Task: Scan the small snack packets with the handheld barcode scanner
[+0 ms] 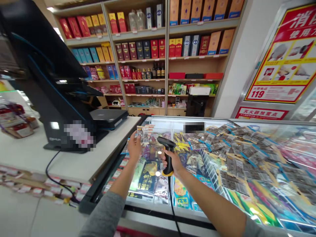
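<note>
While the left hand [134, 147] pinched a small clear packet [142, 134] upright, the right hand [173, 162] gripped a black-and-yellow barcode scanner [168, 157], its head angled at the packet just beside it. The hands were near but apart. A black cable [171, 200] dropped from the scanner below the right hand, a glass-topped display freezer [172, 117] lay beneath both, and a white checkout counter [32, 154] stood left of the left hand.

The barcode scanner [168, 154] is matt black plastic — the freezer's glass lid [278, 144] glossy, the shelves [192, 67] pale wood.
</note>
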Action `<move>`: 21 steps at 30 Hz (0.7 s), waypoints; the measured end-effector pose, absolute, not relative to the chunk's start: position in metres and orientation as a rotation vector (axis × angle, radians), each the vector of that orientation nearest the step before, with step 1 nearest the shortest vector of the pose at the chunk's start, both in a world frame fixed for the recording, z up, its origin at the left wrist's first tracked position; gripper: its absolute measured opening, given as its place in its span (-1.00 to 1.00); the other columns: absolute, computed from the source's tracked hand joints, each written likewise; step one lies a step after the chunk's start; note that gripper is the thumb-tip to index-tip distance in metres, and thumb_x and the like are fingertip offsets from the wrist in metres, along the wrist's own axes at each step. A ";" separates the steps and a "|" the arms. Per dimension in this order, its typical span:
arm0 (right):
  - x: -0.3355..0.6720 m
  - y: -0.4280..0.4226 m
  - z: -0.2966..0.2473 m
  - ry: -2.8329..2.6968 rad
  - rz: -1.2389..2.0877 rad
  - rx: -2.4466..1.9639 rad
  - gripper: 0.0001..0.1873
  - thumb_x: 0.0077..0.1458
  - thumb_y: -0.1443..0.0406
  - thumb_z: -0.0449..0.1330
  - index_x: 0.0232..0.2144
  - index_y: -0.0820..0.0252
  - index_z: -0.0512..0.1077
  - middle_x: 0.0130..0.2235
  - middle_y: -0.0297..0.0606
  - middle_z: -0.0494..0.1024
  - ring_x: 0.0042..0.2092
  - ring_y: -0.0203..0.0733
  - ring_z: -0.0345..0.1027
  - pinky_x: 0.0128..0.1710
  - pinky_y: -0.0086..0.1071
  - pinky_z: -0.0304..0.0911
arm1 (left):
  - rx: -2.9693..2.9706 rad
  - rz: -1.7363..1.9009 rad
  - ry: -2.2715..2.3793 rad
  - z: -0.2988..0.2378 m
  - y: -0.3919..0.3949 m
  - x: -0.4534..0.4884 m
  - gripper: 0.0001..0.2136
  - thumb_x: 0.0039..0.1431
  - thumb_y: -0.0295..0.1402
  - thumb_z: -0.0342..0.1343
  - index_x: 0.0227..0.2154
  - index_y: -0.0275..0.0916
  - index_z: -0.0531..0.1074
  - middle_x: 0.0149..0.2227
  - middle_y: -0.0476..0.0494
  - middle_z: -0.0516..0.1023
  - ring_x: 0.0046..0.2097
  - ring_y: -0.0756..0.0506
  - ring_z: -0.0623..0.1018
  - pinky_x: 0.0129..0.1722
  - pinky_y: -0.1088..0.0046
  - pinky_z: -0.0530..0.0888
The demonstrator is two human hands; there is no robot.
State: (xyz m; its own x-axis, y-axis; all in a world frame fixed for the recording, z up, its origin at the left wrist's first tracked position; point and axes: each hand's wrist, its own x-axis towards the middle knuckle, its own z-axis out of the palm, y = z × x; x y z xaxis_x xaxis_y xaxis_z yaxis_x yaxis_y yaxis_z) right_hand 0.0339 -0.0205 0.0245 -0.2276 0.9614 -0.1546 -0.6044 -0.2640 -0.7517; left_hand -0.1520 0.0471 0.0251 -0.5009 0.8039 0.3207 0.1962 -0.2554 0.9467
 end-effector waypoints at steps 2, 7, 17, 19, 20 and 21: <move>0.003 -0.017 0.024 -0.646 1.805 -0.710 -0.57 -0.29 0.13 0.37 -0.36 0.16 0.32 -0.68 -0.53 0.31 -0.71 -0.43 0.07 -0.73 -0.54 -0.02 | 1.283 1.793 1.777 0.027 0.035 -0.191 -0.62 0.16 -0.26 0.10 0.05 -0.13 0.45 -0.36 -0.06 0.58 -0.32 -0.12 0.53 -0.20 0.39 0.41; -0.062 -0.016 0.012 -0.576 1.863 -0.758 -0.70 -0.18 0.19 0.30 -0.43 0.17 0.29 -0.70 -0.50 0.31 -0.71 -0.42 0.08 -0.73 -0.55 0.00 | 1.579 1.488 2.066 0.012 0.012 -0.243 -0.71 0.12 -0.38 0.11 -0.10 -0.15 0.57 -0.22 -0.19 0.61 -0.10 -0.24 0.52 0.01 0.25 0.36; -0.081 -0.005 0.013 -0.490 1.793 -0.960 -0.77 -0.07 0.29 0.24 -0.54 0.14 0.21 -0.72 -0.47 0.29 -0.72 -0.39 0.12 -0.74 -0.54 0.06 | 1.678 1.353 2.057 0.016 0.030 -0.234 -0.79 0.08 -0.35 0.15 -0.25 -0.06 0.64 -0.16 -0.19 0.58 0.00 -0.29 0.44 0.12 0.20 0.26; -0.067 -0.007 0.016 -0.468 1.789 -0.950 -0.78 -0.07 0.28 0.24 -0.53 0.14 0.22 -0.71 -0.46 0.30 -0.71 -0.40 0.11 -0.74 -0.54 0.05 | 1.730 1.341 2.065 0.023 0.033 -0.231 -0.77 0.06 -0.39 0.15 -0.24 -0.07 0.63 -0.15 -0.20 0.57 -0.01 -0.29 0.44 0.11 0.20 0.28; -0.057 -0.010 0.017 -0.456 1.789 -0.936 -0.79 -0.07 0.27 0.24 -0.52 0.15 0.23 -0.70 -0.46 0.30 -0.71 -0.40 0.11 -0.74 -0.54 0.04 | 1.760 1.349 2.069 0.026 0.033 -0.228 -0.75 0.05 -0.41 0.15 -0.22 -0.07 0.62 -0.14 -0.20 0.56 -0.02 -0.29 0.45 0.10 0.20 0.28; -0.046 -0.012 0.018 -0.443 1.788 -0.918 -0.79 -0.08 0.27 0.25 -0.52 0.15 0.24 -0.70 -0.45 0.31 -0.70 -0.40 0.11 -0.74 -0.54 0.04 | 1.799 1.360 2.070 0.028 0.032 -0.223 -0.73 0.06 -0.42 0.13 -0.19 -0.08 0.61 -0.11 -0.20 0.55 -0.01 -0.28 0.45 0.10 0.20 0.29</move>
State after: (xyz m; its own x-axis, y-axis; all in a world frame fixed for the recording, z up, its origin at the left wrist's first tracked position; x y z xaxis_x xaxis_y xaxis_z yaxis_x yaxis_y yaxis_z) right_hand -0.0456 -0.0124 0.0184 -0.1767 0.9086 -0.3785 -0.6265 -0.4004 -0.6687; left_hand -0.2230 0.0324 0.0284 -0.3069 0.8292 0.4672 0.7578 -0.0841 0.6471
